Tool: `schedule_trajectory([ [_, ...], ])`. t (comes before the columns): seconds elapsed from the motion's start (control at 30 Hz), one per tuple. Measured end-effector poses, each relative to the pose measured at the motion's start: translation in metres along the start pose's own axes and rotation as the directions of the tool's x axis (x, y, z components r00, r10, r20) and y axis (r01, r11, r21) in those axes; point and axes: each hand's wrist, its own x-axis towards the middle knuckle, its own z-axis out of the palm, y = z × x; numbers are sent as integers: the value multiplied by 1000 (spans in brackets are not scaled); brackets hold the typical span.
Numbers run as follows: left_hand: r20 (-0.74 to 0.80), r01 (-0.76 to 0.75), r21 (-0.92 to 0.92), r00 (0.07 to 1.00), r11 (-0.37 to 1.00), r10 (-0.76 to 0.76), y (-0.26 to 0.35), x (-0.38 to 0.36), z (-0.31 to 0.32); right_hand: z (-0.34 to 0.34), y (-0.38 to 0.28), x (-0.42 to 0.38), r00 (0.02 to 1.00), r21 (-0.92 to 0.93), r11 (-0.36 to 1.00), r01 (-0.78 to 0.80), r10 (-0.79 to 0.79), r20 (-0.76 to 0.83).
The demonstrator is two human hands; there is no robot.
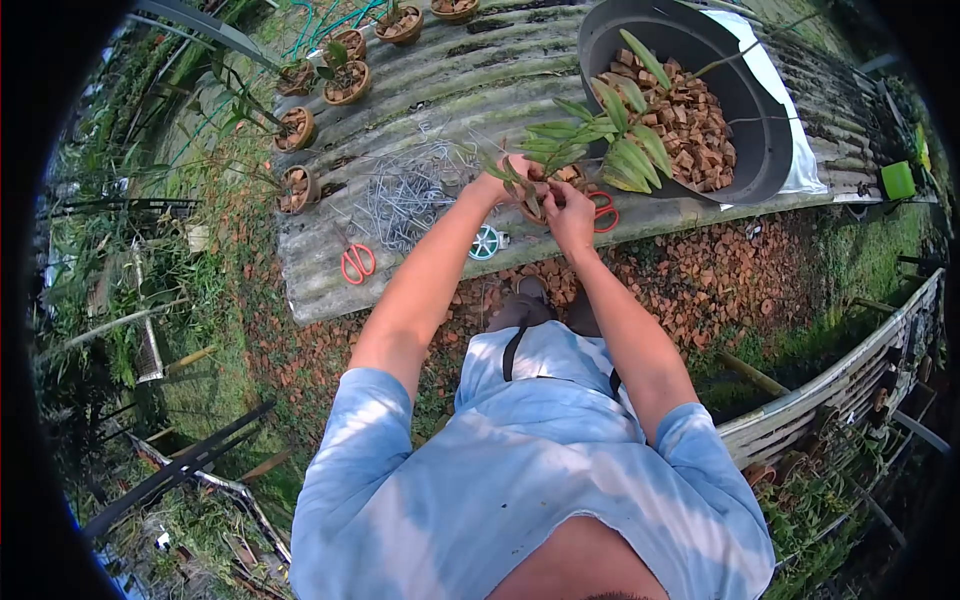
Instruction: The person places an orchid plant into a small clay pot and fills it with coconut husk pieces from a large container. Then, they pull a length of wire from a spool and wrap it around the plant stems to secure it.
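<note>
At the near edge of a corrugated table (420,95), both hands are at a small potted plant (535,203). My left hand (503,184) is on its left side, fingers closed around the pot or stems; what exactly they grip is partly hidden. My right hand (571,220) is on the right side, its fingertips pinched close to the stem base; anything between them is too small to make out. Green, partly yellowed leaves (628,160) spread to the right of the hands. Red-handled scissors (604,212) lie just right of my right hand, and a round green-and-white spool (486,242) lies below my left hand.
A pile of bent metal wires (405,200) lies left of the hands, with more red-handled scissors (357,263) beyond. Several potted plants (295,128) line the left and back. A large dark tub (765,150) of brown chunks (700,130) stands at the right.
</note>
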Motion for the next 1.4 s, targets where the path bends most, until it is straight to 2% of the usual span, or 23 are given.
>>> schedule_trajectory([
  [0.03, 18, 45, -54, 999, 998, -44, 2, -1, -1, -1, -1, 0, 1000, -13, 1000, 18, -18, -4],
  [0.13, -13, -9, -46, 1000, 999, 8, -2, 0, 1, 0, -1, 1, 999, -22, 999, 35, -35, -24],
  [0.17, -20, -45, -135, 999, 990, 42, -5, -1, 2, 0, 1, 1, 999, 0, 1000, 25, -25, -21],
  [0.27, -22, -47, -135, 999, 990, 45, -17, 6, 8, -2, -2, 2, 1000, 23, 1000, 13, -13, -4],
  [0.3, 43, -51, -79, 998, 996, 54, -16, 5, 5, -3, -3, 1, 999, 19, 999, 41, -40, -14],
  [0.4, 72, 20, -205, 997, 979, -5, -17, 2, 0, -2, 2, 4, 996, 6, 996, 84, -84, -4],
  [0.43, 55, -124, -158, 989, 980, 134, -35, 11, 4, 0, 4, 5, 995, -8, 995, 98, -98, 0],
  [0.53, 233, 43, -404, 971, 914, 57, -30, 6, -9, 1, 5, 4, 1000, 90, 996, -1, -2, 23],
  [0.57, 228, 61, -316, 974, 947, 13, -15, 0, -19, 4, 7, 4, 999, 133, 991, -35, 33, 25],
  [0.67, 71, -28, -353, 996, 935, 57, -16, -1, -21, 0, 1, 1, 1000, 111, 994, 14, -14, -2],
  [0.77, 231, -163, -212, 950, 964, 211, -34, 21, -22, 4, 5, -1, 995, 44, 995, 87, -85, -60],
  [0.87, 316, -134, -2, 940, 991, 128, -14, 21, -29, 9, -3, -6, 993, 102, 994, 23, -12, -114],
  [0.9, 198, -186, -123, 958, 975, 208, -14, 16, -23, 11, -9, -7, 990, 202, 978, -41, 67, -125],
  [1.0, 159, -263, -14, 952, 965, 262, -17, 17, -21, 18, -6, -10, 980, 276, 961, 11, 44, -193],
  [1.03, 163, -274, -65, 946, 960, 281, -20, 17, -20, 17, -3, -10, 984, 215, 977, 6, 32, -173],
  [1.13, 115, -240, -110, 961, 965, 252, -21, 9, -14, 17, -2, -14, 984, 218, 976, 25, 15, -178],
  [1.17, 162, -162, -86, 971, 983, 174, -16, 6, -18, 15, -3, -17, 984, 243, 970, -3, 46, -171],
  [1.27, 202, -73, -429, 964, 900, 175, -37, 18, -1, 17, 6, -17, 964, 98, 981, 169, -144, -225],
  [1.3, 216, -58, -422, 963, 905, 163, -32, 17, -4, 16, 5, -18, 972, 79, 990, 120, -101, -211],
  [1.4, 260, -19, -432, 955, 902, 144, -26, 15, -9, 16, 3, -19, 971, 67, 991, 120, -103, -215],
])
